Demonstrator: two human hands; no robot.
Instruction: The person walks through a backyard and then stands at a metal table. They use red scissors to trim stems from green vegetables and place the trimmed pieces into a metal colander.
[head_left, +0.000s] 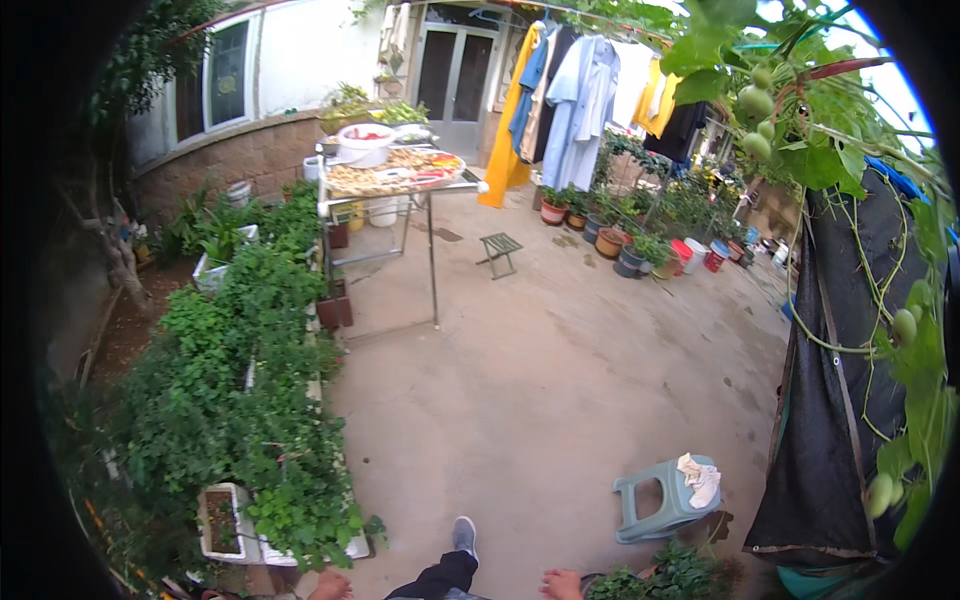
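At the lower edge hangs my left hand (332, 586), fingers loosely curled, with no object visible in it. It is nearest to the leafy bed and a white planter box (244, 525) of soil. My right hand (562, 583) shows at the bottom too, also without any visible object, beside a low leafy plant (660, 574). Both hands are partly cut off by the frame. Between them, a grey shoe (465, 535) steps on the concrete floor (510, 420). To the right stands a grey-green plastic stool (660, 499) with a crumpled pale cloth (699, 481) on top.
A metal rack (433, 262) ahead bears a tray of sliced food (360, 178) and a white bucket (364, 154). Beyond are a folding stool (499, 251), hanging clothes (581, 105) and potted plants (611, 241). Black sheeting (817, 450) and fruiting vines (905, 326) border the right.
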